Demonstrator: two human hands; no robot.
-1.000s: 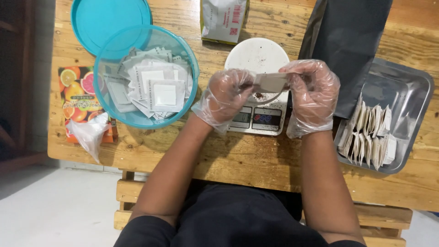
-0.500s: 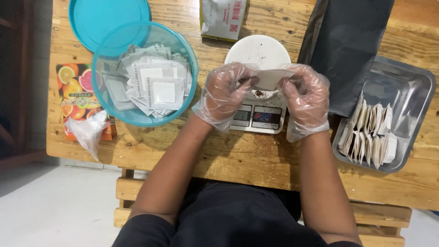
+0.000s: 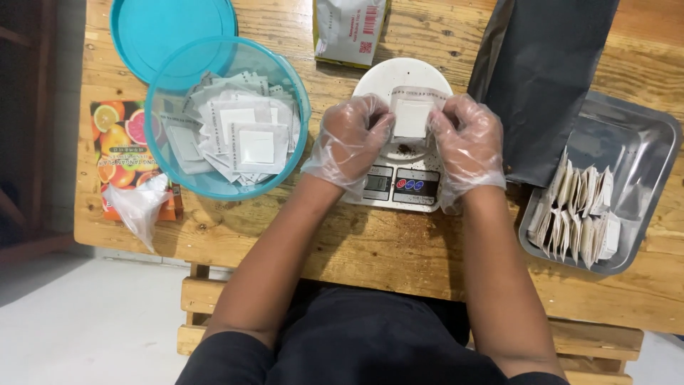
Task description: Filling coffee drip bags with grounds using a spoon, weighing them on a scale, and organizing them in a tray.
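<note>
Wooden table [image 3: 399,264]: two gloved hands, left hand [image 3: 349,142] and right hand [image 3: 467,146], hold one sachet [image 3: 412,114].

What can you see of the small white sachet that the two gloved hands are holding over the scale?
The sachet is a small, flat, square packet, white and paper-like, with a paler border around a whiter centre. It faces the camera, held just above the round white plate of the kitchen scale. The left hand pinches its left edge and the right hand its right edge, both in clear plastic gloves. Whether it is sealed cannot be told.
</note>
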